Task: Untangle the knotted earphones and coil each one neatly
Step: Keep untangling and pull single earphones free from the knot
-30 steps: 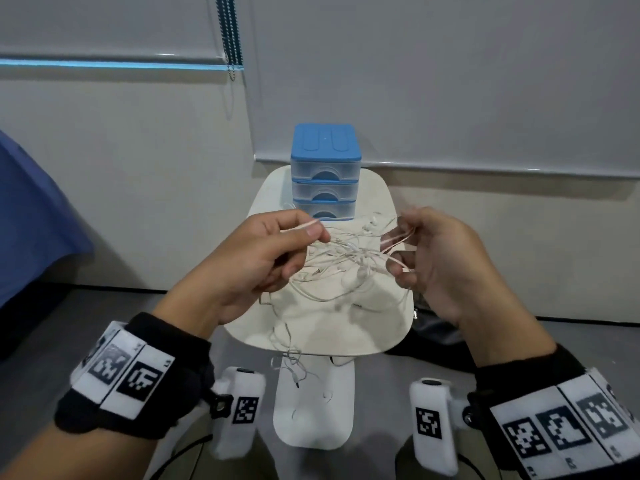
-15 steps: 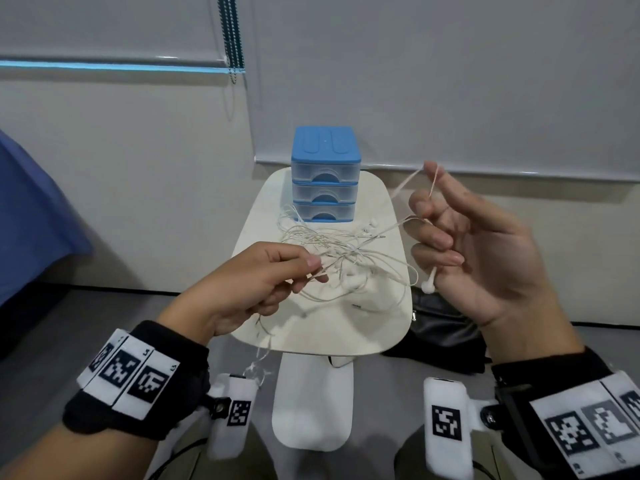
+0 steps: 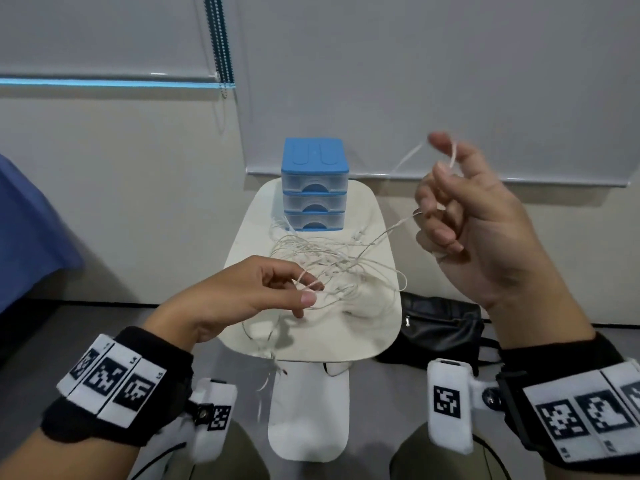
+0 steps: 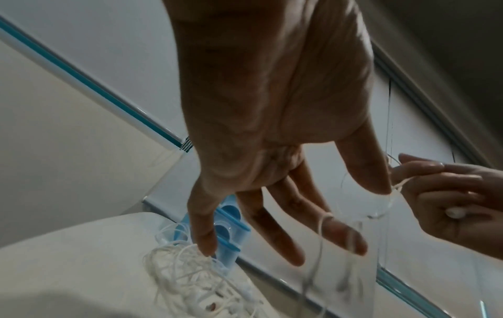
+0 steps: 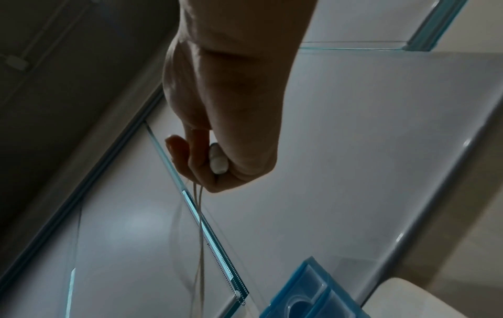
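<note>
A tangle of white earphone cables (image 3: pixel 332 268) lies on the small white table (image 3: pixel 346 341); several strands trail over its near edge. My left hand (image 3: pixel 304 292) hovers at the tangle's near left side with straight, spread fingers (image 4: pixel 286 243). A cable loop (image 4: pixel 324 223) hangs over its index finger. My right hand (image 3: pixel 446 168) is raised to the right of the tangle, fingers curled. It pinches a cable strand (image 3: pixel 452 157) at thumb and index, and an earbud (image 5: pixel 217 164) is tucked in the palm. A taut strand (image 3: pixel 391 230) runs from this hand down to the tangle.
A blue three-drawer plastic organiser (image 3: pixel 314 188) stands at the table's far end, just behind the cables. A black bag (image 3: pixel 440 327) lies on the floor right of the table. Blue cloth (image 3: pixel 27 230) hangs at the far left. A blind cord (image 3: pixel 220 46) hangs on the wall.
My right hand has lifted up and to the right, drawing a strand and earbud out of the tangle. My left hand has sunk lower, and its pinch has loosened to straight fingers.
</note>
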Action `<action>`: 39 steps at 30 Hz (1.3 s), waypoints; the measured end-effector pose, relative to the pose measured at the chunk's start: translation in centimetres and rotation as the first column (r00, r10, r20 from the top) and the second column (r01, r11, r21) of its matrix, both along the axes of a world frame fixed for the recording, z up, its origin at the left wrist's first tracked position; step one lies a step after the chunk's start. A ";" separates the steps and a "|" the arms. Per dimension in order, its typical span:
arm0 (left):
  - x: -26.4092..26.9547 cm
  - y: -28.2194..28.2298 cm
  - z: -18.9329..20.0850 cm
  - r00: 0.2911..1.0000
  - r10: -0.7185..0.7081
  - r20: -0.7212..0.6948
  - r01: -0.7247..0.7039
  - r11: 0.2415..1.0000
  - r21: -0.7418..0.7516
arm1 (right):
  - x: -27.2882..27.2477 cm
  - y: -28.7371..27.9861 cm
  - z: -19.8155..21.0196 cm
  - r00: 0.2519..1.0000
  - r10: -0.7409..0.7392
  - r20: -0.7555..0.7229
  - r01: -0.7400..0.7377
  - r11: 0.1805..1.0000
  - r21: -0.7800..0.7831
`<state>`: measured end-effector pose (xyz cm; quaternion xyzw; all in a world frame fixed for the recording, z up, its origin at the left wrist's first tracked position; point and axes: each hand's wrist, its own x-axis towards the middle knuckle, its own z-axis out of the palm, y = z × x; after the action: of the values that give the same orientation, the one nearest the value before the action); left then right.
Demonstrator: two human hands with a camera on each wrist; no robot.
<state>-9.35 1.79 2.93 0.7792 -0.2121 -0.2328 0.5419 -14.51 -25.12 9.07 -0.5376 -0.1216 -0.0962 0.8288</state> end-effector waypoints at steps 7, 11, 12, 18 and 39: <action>1.1 -0.7 4.5 0.993 -0.043 0.114 0.050 0.997 -0.059 | 0.7 1.8 3.2 0.996 0.027 -0.086 -0.060 0.913 -0.403; 1.2 -3.2 7.3 0.968 -0.102 0.229 0.121 0.990 -0.072 | 2.5 3.9 5.7 1.000 0.016 -0.003 -0.015 0.890 -0.455; 1.2 -4.0 7.8 0.963 -0.101 0.249 0.120 0.991 -0.063 | 3.0 4.2 6.4 1.000 -0.007 0.024 0.017 0.894 -0.447; 1.7 -4.4 10.2 0.967 0.011 0.254 0.008 0.997 -0.072 | 4.5 3.7 10.7 0.927 -0.314 0.208 0.363 0.889 -0.278; 3.4 1.5 10.1 0.991 -0.007 0.135 0.033 0.981 -0.193 | 4.2 -5.7 5.7 0.955 -0.242 0.173 0.297 0.726 -0.620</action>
<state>-6.00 3.30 12.99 0.7343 -0.2773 -0.1636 0.5976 -10.35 -30.82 14.74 -0.7947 -0.1010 -0.1897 0.5676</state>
